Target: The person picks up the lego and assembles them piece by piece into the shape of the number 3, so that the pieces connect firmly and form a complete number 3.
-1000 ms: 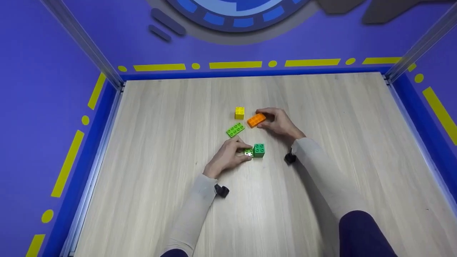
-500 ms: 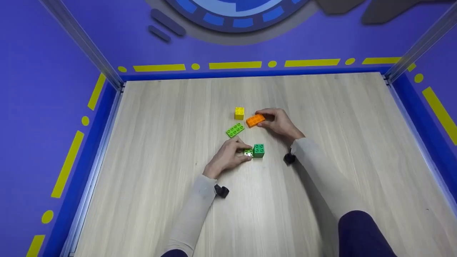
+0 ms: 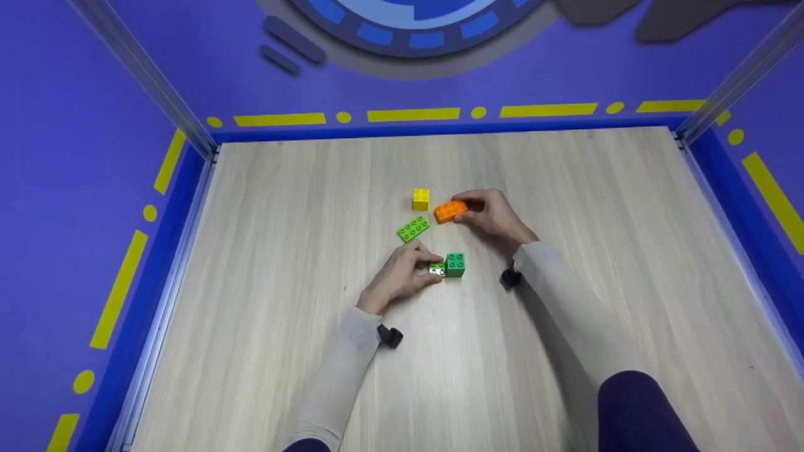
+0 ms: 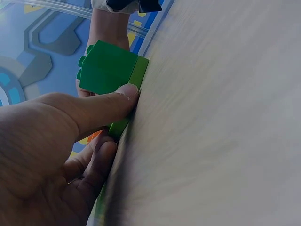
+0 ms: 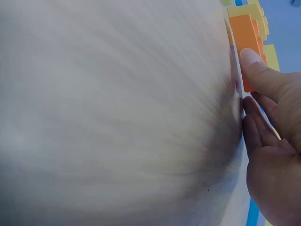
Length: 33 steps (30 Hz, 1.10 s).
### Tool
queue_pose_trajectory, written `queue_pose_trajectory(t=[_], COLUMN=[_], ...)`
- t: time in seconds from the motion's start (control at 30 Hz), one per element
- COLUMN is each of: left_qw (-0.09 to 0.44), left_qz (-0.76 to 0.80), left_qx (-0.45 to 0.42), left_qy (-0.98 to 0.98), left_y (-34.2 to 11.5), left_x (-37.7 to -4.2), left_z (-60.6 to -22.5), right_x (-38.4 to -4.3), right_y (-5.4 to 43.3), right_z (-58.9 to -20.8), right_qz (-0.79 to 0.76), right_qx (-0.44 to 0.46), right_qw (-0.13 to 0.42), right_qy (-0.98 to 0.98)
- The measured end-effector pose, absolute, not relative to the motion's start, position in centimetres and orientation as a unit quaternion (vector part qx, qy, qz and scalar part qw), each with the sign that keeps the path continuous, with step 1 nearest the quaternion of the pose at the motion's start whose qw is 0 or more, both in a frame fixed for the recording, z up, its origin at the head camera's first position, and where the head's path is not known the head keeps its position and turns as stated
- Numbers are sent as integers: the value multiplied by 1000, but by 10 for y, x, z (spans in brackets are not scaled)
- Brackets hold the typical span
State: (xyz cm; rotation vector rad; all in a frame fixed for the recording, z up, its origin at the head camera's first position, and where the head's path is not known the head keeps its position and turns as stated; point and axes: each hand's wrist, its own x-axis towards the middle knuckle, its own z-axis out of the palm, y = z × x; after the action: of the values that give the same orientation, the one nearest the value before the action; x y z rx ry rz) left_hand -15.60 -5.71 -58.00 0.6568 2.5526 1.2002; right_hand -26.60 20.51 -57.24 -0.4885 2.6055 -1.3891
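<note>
In the head view my left hand (image 3: 402, 270) pinches a thin light green toy brick (image 3: 436, 269) between thumb and fingers, low at the tabletop. A taller dark green brick (image 4: 109, 68) sits on the far end of that thin brick, studs up. My right hand (image 3: 495, 216) grips one end of an orange brick (image 3: 450, 211), with the thumb (image 5: 251, 57) along its near side. Between the hands lies another light green brick (image 3: 413, 229), its two rows of studs facing up. A small yellow brick (image 3: 421, 199) stands just beyond, left of the orange one.
The pale wooden tabletop (image 3: 282, 251) meets a blue panel (image 3: 377, 88) with yellow marks at its back edge. Side panels with metal posts (image 3: 151, 78) border it left and right. A small black wrist camera (image 3: 390, 336) sits on the left sleeve.
The orange brick in my right hand has shifted slightly left and then back right. My left hand and the other bricks stay where they were.
</note>
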Motion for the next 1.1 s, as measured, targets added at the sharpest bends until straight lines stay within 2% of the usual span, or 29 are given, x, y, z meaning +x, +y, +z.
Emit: queue_pose_trajectory(t=[1.1], left_qw=[126], left_qz=[407], left_qx=[226], left_qy=[876], left_y=[-57], left_x=[-156], left_z=[-579], right_x=[-250], right_y=[213], right_z=[-563], right_qz=[-487], right_qx=[-105], right_qw=[62], right_qy=[865])
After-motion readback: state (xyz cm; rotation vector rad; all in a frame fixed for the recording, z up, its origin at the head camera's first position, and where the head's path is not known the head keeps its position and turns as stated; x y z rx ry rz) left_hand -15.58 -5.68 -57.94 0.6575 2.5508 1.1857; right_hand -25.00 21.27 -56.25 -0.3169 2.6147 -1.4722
